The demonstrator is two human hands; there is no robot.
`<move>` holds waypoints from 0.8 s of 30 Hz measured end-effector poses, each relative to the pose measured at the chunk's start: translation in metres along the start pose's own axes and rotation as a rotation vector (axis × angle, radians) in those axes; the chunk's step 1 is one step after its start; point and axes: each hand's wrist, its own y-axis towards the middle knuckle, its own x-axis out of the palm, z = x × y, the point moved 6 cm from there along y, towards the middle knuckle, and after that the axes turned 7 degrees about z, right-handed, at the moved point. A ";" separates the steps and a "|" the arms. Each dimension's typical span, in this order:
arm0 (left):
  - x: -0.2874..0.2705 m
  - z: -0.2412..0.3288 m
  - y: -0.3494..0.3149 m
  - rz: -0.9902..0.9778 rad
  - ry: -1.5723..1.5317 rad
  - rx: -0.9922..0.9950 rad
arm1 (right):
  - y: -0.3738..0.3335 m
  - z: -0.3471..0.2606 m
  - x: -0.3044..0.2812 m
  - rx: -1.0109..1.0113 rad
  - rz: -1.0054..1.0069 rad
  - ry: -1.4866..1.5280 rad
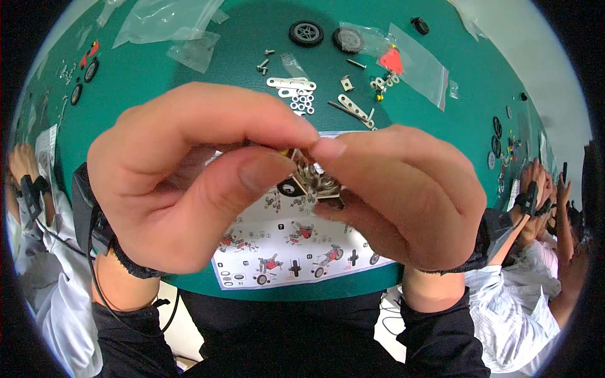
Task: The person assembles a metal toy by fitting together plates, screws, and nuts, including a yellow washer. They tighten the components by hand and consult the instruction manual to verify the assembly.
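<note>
My left hand (189, 170) and my right hand (409, 189) meet in front of me, fingertips close together. Between them they pinch a small metal model assembly (309, 176) of shiny plates and fasteners. A bit of yellow shows at its left end, and fingers cover much of it. Both hands are closed on the piece. Under them lies a white instruction sheet (296, 258) printed with pictures of a model motorcycle.
Beyond my hands on the green table (239, 38) lie silvery perforated strips (291, 83), several nuts (302, 102), screws (263, 64), a red part (391, 60), two wheels (306, 33) and clear plastic bags (164, 22). Other people's hands (24, 162) work at both sides.
</note>
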 end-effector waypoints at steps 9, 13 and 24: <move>0.000 0.005 0.001 -0.124 0.115 0.367 | -0.010 0.012 0.001 0.193 0.015 0.096; 0.000 0.008 -0.001 -0.149 0.121 0.398 | -0.009 0.012 0.001 0.156 0.000 0.097; -0.009 -0.004 -0.009 0.112 0.085 0.167 | -0.013 0.013 0.002 0.377 0.012 0.178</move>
